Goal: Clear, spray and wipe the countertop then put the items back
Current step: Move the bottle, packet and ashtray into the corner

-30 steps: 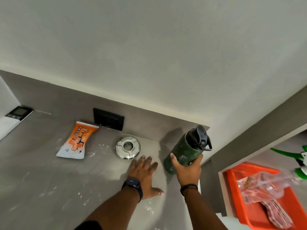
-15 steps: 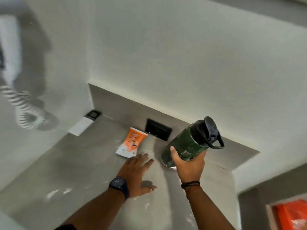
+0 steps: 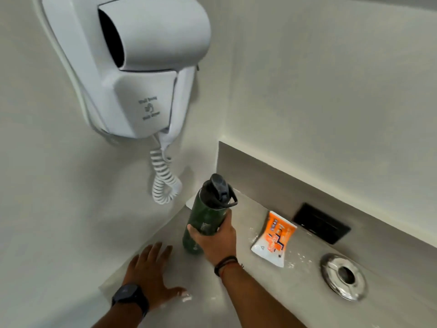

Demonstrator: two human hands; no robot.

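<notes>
My right hand (image 3: 218, 239) grips a dark green water bottle (image 3: 205, 217) with a black cap, held upright near the left end of the grey countertop (image 3: 272, 292). I cannot tell whether its base touches the surface. My left hand (image 3: 151, 272), with a dark watch on the wrist, rests flat on the countertop with fingers spread, just left of the bottle. An orange and white packet (image 3: 274, 239) lies on the counter to the right of my right hand. Small white specks and wet patches show on the surface.
A white wall-mounted hair dryer (image 3: 139, 67) with a coiled cord (image 3: 164, 181) hangs above the counter's left end. A black socket plate (image 3: 321, 223) sits on the grey backsplash. A round chrome ring (image 3: 344, 275) lies at the right. A white object peeks from behind the bottle.
My right hand carried the bottle leftwards from the right corner to the left end of the counter. My left hand slid left along the surface. The view swung left, showing the hair dryer.
</notes>
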